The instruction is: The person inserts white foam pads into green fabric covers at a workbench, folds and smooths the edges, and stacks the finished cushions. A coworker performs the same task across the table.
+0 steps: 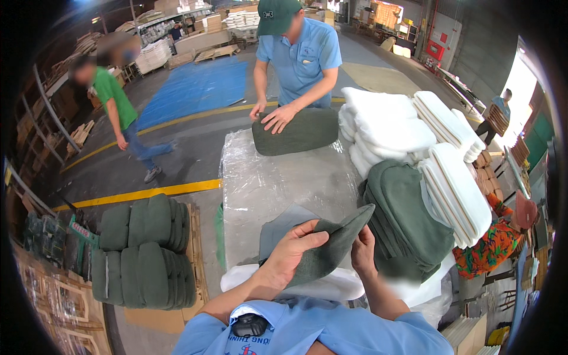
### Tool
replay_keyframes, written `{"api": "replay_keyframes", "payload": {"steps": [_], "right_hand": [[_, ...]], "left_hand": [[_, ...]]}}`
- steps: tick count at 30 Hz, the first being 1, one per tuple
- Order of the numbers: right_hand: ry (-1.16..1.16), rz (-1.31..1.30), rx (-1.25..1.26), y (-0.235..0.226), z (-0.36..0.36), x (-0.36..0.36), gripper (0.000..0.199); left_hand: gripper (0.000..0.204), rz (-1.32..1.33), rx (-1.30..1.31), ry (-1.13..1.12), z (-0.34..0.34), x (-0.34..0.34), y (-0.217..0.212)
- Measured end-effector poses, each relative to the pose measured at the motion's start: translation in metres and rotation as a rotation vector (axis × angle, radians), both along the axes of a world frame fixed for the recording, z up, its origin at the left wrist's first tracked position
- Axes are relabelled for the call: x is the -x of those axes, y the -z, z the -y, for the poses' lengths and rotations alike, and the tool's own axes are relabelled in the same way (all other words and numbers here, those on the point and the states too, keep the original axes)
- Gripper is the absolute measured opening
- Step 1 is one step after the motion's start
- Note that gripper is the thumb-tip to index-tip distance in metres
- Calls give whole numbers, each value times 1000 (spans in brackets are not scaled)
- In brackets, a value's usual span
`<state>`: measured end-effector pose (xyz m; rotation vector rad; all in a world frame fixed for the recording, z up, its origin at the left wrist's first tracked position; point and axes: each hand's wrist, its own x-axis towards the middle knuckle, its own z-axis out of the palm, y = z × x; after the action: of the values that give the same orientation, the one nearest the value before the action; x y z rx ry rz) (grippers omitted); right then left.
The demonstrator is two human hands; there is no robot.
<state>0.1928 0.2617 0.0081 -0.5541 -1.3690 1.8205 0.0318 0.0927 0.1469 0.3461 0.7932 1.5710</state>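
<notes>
A worker in a blue shirt and green cap (299, 50) presses a filled green cushion (296, 131) at top centre. White foam pads (387, 127) pile at right; stacked green cushions (145, 251) sit lower left; a blue tarpaulin (198, 89) covers the floor behind.

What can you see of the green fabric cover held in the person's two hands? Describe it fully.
The green fabric cover is a dark grey-green, felt-like cloth, limp and empty, with one corner pointing up to the right. The left hand grips its near edge, thumb on top; the right hand pinches its right side. It is held above a white foam pad at the near end of the plastic-wrapped table.
</notes>
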Motion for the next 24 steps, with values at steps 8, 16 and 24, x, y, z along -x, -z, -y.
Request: {"api": "replay_keyframes", "payload": {"steps": [8, 16, 24], "right_hand": [[88, 0, -61, 7, -5, -4, 20], [93, -5, -58, -2, -12, 5, 13], [-22, 448, -647, -156, -34, -53, 16]], "left_hand": [[34, 171, -65, -86, 3, 10, 31], [58, 175, -229, 30, 21, 4, 33], [53, 388, -547, 97, 46, 39, 48]]}}
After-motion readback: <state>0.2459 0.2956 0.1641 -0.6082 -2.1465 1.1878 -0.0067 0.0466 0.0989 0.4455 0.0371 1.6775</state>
